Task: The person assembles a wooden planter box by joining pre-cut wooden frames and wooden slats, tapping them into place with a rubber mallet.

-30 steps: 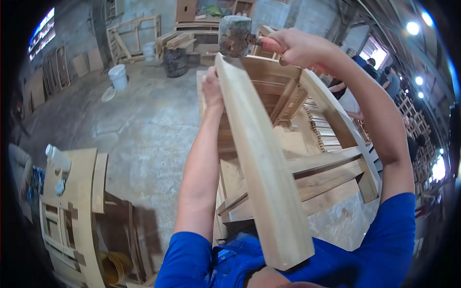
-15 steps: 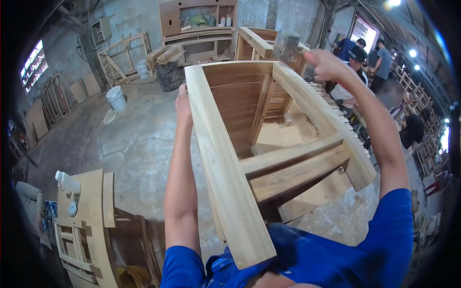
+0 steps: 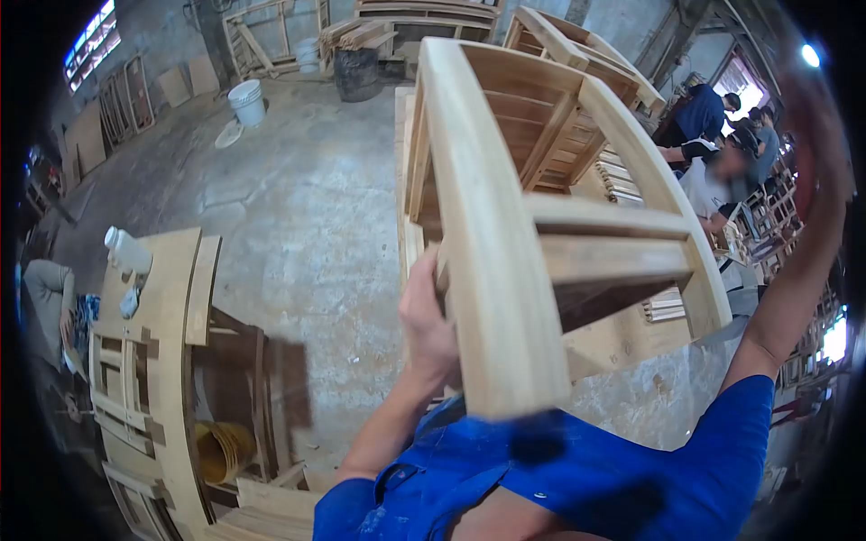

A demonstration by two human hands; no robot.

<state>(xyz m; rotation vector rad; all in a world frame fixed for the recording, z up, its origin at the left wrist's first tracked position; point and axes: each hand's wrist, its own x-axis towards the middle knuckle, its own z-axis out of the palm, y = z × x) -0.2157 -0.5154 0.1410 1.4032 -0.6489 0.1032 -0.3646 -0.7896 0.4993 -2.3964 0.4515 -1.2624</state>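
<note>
A pale wooden furniture frame [image 3: 622,257], with slatted inner panels and two crosspieces, stands tilted in front of me. My left hand [image 3: 428,320] is closed around the lower side of its thick near-left post [image 3: 492,243], with the fingers partly hidden behind the wood. High at the far right, my right hand [image 3: 816,126] is raised away from the frame. Motion blur and the dark image edge smear its fingers, and whatever it may hold does not show.
A bench [image 3: 171,298] at left carries a white bottle [image 3: 126,251] and small wooden frames. A yellow bucket [image 3: 225,451] sits beneath. Behind are a white bucket [image 3: 246,103], a dark drum [image 3: 357,74] and another wooden frame [image 3: 577,54]. Co-workers [image 3: 713,171] stand at right.
My right hand has swung up and right, away from the frame's far corner, where a blurred grey hammer-like head showed. My left hand has moved down the post, and the view has shifted.
</note>
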